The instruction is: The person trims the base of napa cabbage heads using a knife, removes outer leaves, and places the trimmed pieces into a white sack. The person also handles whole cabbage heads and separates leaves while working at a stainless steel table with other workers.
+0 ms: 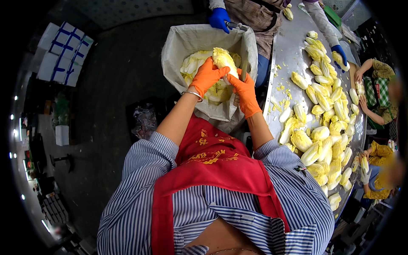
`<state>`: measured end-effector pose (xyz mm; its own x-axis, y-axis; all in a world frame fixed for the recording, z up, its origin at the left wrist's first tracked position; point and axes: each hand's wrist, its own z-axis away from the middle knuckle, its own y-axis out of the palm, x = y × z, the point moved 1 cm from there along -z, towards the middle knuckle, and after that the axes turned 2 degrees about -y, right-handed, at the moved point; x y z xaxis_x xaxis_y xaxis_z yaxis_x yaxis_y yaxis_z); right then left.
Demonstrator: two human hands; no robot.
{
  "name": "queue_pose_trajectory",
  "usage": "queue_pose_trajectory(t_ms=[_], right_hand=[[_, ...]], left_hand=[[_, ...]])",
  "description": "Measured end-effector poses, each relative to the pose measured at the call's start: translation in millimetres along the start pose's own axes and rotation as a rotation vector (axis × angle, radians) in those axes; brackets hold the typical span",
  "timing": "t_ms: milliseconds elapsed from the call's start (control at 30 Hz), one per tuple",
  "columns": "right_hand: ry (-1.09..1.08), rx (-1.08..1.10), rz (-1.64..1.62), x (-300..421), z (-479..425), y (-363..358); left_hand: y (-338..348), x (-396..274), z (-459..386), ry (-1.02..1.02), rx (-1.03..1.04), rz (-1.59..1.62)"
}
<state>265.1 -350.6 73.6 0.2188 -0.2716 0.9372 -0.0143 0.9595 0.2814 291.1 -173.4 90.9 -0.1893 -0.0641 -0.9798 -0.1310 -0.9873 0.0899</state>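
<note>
A small napa cabbage [224, 59] with yellow leaves is held upright over a lined bin. My left hand [206, 77], in an orange glove, grips its lower left side. On the other side, my right hand [244, 91], also gloved in orange, holds what looks like a knife [244, 68], its wooden handle [236, 99] showing below the palm. The right fingertips reach the cabbage's base. Under both hands, the white woven sack lining [178, 40] surrounds a heap of loose cabbage leaves [193, 63].
To the right, a steel table [280, 47] bears many cabbages [325, 95] and leaf scraps. A co-worker's blue-gloved hand [220, 19] holds a knife at the bin's far rim; the other [339, 55] grasps a cabbage. More people work across the table. White boxes [65, 52] stand left.
</note>
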Motion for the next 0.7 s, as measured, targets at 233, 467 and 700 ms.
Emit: queue_pose_trajectory(t_ms=[233,467,700], right_hand=[[0.045,-0.004,-0.100,3.0,7.1,-1.7],[0.123,0.108,-0.296,-1.6,3.2,-3.3],[0.015,0.070,-0.119,-1.5,3.4,2.5]], left_hand=[[-7.3,5.9,10.9,0.133,0.046,0.182],[-3.6,2.1,15.9,0.158,0.008,0.342],[-10.4,-5.9,13.1,0.034,-0.148,-0.089]])
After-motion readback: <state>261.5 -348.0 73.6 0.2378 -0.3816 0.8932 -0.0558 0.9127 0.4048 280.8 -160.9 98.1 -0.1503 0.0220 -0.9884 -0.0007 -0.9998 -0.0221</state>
